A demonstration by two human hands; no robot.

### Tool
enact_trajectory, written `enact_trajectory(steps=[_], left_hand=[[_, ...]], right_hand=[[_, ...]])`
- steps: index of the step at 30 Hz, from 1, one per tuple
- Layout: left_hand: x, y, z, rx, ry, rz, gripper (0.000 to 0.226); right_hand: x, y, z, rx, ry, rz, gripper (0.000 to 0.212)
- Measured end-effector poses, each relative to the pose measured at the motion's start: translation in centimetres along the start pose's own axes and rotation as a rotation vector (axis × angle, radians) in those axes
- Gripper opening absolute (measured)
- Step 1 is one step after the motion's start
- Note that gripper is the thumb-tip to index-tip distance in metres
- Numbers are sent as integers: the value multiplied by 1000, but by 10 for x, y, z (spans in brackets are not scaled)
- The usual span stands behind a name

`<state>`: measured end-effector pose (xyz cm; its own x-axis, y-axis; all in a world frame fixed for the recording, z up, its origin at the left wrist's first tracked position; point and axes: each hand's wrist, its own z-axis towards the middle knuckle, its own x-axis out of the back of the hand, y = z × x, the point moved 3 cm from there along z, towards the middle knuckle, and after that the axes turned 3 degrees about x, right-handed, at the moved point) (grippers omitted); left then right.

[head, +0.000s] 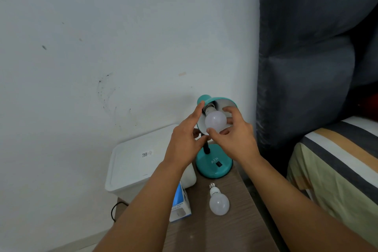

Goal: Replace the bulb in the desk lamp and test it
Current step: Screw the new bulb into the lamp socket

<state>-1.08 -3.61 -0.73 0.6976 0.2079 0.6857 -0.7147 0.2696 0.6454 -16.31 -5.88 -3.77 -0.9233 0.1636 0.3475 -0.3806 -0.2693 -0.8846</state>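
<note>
Desk: lamp at far end; spare bulb lying near of lamp base; box left of spare bulb, at desk's left edge. Bin left of desk, against wall. Bed right of desk; headboard behind it.

two bare forearms, no sleeves; left hand, right hand.

A teal lamp stands on the desk, white bulb seated in its upturned shade; a second bulb lies at six o'clock.
</note>
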Motion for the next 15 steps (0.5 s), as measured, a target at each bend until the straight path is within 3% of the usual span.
enact_trajectory(steps=[3, 9, 15], left_hand=[[-1, -1, 1, 0, 3, -16, 97], [-1, -2, 1, 12, 5, -18, 96], [-2, -3, 1, 15, -6, -28, 98]], right_hand=[[1, 1, 2, -35, 32, 27, 60], [1, 0, 0, -58, 24, 55, 83], [0, 1, 3, -52, 56, 33, 58]])
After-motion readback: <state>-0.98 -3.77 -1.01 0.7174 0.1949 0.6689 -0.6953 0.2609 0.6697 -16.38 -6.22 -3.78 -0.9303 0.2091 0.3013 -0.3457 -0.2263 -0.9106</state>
